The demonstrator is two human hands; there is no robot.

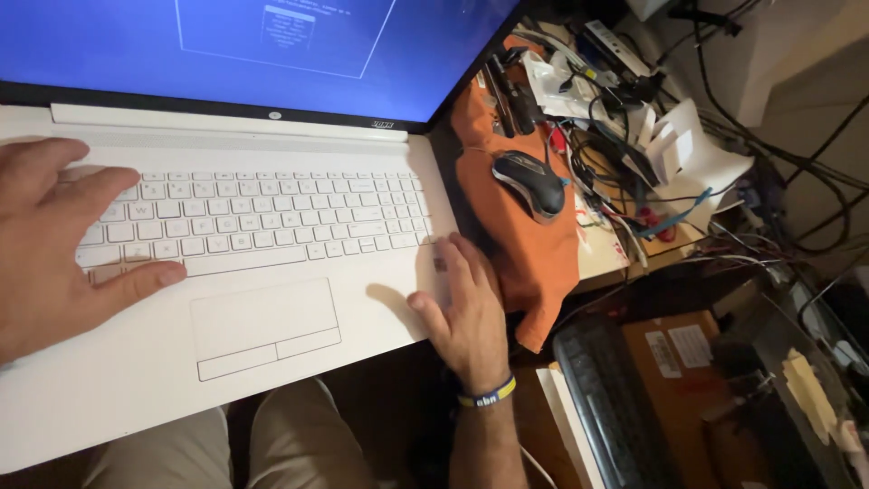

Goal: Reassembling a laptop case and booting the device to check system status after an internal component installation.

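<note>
Open-palmed, both hands rest flat on white laptop.

One white laptop, one mouse, one orange cloth, one black keyboard, two hands.

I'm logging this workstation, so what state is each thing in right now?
White laptop: lid open, blue screen lit.
Left hand: open, fingers spread over the keyboard's left end.
Right hand: open, resting on the laptop's right edge.
Computer mouse: untouched, lying on the orange cloth.
Black keyboard: unused, below the desk edge.
Cables: tangled.
</note>
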